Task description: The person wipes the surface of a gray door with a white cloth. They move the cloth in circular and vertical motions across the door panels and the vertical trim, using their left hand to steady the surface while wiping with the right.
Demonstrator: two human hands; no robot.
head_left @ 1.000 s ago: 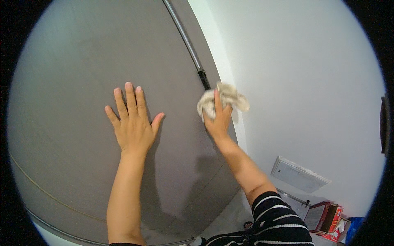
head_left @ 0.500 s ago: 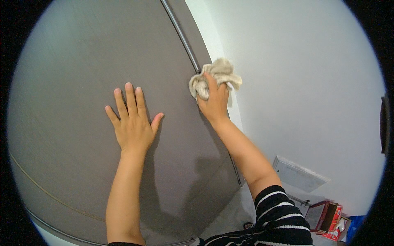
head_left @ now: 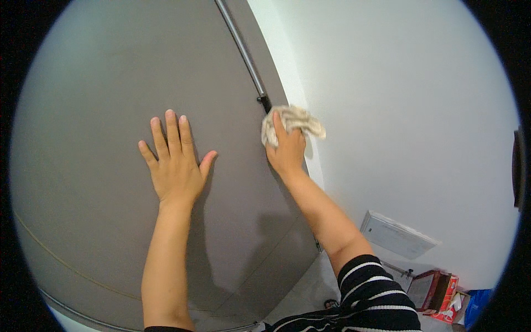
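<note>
Five left fingers (head_left: 173, 133) spread on the panel (head_left: 105, 155) | your right fingers (head_left: 278, 124) grasp the cloth (head_left: 297, 116) | press evenly beside the rod (head_left: 241, 48) beyond them

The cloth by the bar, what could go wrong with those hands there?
The cloth might snag on the small knob by the bar. Its loose end sticks out past the right hand, so it could slip free. The left hand looks flat on the panel and might slide if that is slick.

panel (head_left: 110, 99) left, wall (head_left: 409, 110) right, cloth (head_left: 301, 117) between
</note>
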